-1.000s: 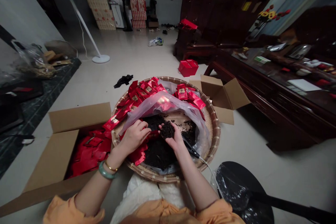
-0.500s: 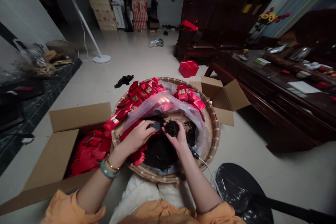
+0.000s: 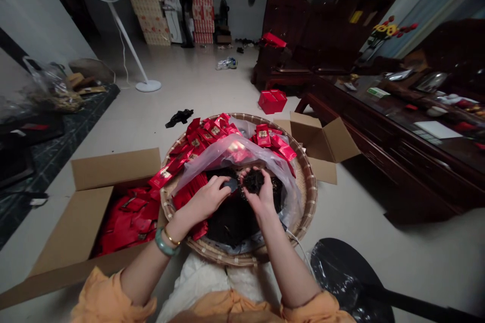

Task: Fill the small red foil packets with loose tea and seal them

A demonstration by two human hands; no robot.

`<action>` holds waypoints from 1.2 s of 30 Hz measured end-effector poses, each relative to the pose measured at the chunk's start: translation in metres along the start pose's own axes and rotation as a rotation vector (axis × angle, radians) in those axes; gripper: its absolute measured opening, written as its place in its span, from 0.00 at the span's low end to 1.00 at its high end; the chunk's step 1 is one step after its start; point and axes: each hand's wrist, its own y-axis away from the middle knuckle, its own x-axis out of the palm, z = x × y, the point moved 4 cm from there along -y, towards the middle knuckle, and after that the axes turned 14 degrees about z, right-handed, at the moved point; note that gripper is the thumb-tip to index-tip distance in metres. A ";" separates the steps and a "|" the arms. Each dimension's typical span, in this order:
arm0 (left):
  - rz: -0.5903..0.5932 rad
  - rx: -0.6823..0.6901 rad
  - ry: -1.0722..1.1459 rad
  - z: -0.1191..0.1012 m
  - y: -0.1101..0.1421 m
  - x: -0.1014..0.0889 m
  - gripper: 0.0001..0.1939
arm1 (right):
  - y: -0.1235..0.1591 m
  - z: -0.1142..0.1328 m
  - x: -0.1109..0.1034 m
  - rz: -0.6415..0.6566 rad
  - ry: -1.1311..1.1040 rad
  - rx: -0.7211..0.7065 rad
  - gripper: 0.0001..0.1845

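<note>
In my cupped right hand [image 3: 261, 194] lies a clump of dark loose tea leaves [image 3: 253, 180]. My left hand [image 3: 210, 197], with a bangle on its wrist, pinches a small dark grey flat piece [image 3: 231, 184], perhaps a scoop, just left of the right hand. Both hands are over a clear plastic bag [image 3: 265, 154] spread open in a round woven bamboo tray [image 3: 311, 189]. More dark tea [image 3: 231, 222] fills the bag below them. Red packets [image 3: 212, 131] are heaped along the tray's far and left sides.
An open cardboard box [image 3: 71, 227] of red packets stands at the left. Another open box [image 3: 326, 141] is behind the tray's right edge. A black round base [image 3: 348, 272] partly under plastic lies at lower right. A wooden table [image 3: 379, 126] runs along the right.
My left hand has moved right and slightly down with the grey piece. My right hand has shifted a little right and its fingers curl more around the tea.
</note>
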 end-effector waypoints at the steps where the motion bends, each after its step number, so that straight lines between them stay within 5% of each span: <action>1: 0.000 0.001 -0.003 -0.001 -0.002 0.000 0.10 | 0.000 0.001 0.009 0.027 0.024 -0.012 0.08; 7: -0.002 -0.023 -0.064 -0.002 -0.010 0.004 0.10 | 0.000 -0.006 0.043 0.092 0.278 -0.156 0.14; 25: -0.148 0.031 0.039 0.014 0.001 0.019 0.12 | 0.005 -0.006 0.038 0.215 0.765 -0.331 0.16; 36: -0.182 0.001 -0.035 0.012 0.005 0.011 0.10 | 0.017 -0.007 0.042 0.425 1.051 -0.057 0.17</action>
